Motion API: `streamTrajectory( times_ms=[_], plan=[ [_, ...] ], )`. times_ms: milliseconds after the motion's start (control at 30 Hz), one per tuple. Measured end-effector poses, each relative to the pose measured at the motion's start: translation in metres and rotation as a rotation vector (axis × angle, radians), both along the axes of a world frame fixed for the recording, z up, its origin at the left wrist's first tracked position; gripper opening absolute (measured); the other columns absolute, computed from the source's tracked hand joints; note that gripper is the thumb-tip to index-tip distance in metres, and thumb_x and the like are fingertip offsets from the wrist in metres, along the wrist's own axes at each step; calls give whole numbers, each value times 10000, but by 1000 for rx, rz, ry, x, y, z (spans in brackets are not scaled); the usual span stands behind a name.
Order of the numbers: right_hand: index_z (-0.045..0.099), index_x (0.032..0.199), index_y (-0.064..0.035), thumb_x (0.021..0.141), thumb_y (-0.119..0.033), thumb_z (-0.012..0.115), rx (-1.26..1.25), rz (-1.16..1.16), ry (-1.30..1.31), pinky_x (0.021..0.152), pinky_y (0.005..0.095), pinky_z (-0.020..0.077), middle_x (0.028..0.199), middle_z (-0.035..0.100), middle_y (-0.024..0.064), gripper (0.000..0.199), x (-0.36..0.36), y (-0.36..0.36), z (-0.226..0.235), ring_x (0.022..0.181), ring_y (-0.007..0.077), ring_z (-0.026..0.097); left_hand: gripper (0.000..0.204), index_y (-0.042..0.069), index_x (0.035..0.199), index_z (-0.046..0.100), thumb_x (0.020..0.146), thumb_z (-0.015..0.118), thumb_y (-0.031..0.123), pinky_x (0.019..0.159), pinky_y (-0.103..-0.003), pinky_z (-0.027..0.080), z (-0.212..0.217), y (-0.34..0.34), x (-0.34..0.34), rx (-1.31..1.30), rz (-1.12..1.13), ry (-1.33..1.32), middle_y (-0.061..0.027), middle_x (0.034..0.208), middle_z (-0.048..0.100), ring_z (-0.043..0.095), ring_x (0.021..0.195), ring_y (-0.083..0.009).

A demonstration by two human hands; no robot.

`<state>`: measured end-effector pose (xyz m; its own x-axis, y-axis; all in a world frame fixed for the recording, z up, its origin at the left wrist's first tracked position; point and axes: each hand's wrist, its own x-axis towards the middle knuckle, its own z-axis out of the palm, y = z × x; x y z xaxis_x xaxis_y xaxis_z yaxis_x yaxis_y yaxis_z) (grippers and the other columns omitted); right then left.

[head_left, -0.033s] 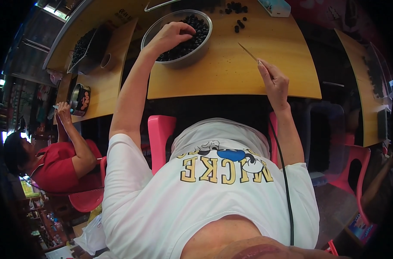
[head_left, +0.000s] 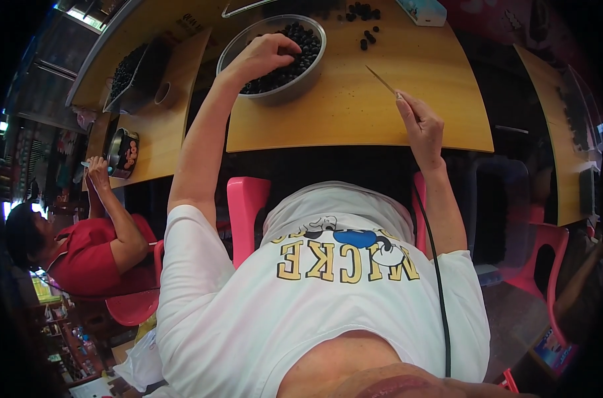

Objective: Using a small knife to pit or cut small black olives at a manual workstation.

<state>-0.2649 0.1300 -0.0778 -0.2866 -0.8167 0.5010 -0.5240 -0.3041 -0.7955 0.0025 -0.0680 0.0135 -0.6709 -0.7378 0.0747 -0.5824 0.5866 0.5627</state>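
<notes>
A clear round plastic bowl [head_left: 275,97] stands on the wooden table, filled with small dark round pieces [head_left: 308,48], perhaps nuts or fruit. My left hand [head_left: 261,56] reaches over its rim into the heap; the fingers are bent, with a gap between fingertips and thumb, and nothing shows between them. Above the table's near right part, my right hand [head_left: 421,123] is closed around a thin, pointed knife [head_left: 379,77]. The knife's tip points up and left, apart from the bowl. Most of its handle is hidden in the fingers.
Several loose dark pieces [head_left: 363,44] lie right of the bowl on the table [head_left: 354,126]. A light blue box [head_left: 423,12] stands at the far right corner. To the left, a person in red [head_left: 96,255] works beside a dark bin [head_left: 132,79]. A black cable [head_left: 440,292] crosses my shirt.
</notes>
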Motion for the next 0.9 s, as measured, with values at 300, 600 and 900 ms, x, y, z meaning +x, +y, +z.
streamTrajectory(
  times_ms=[300,600,900],
  plan=[
    [674,1054,7,910,-196,615,12,-5,4,761,239,487,967,699,115,256,0,0,2,860,146,646,181,17,978,658,807,646,76,781,-295,476,9,3,-10,-56,-26,-181,-67,920,654,619,824,-164],
    [672,1068,16,922,-182,603,-14,26,-125,615,186,424,806,652,30,256,4,3,4,693,66,534,136,25,1044,592,918,563,67,794,-271,553,-10,59,-19,938,-78,1225,-93,950,642,641,881,-192],
    [663,1082,17,913,-152,613,-135,179,-54,548,185,369,772,608,8,245,25,18,25,636,53,474,230,-20,1134,509,907,542,0,783,-263,575,-56,144,-45,1610,52,1571,-178,998,598,635,900,-227]
  ],
)
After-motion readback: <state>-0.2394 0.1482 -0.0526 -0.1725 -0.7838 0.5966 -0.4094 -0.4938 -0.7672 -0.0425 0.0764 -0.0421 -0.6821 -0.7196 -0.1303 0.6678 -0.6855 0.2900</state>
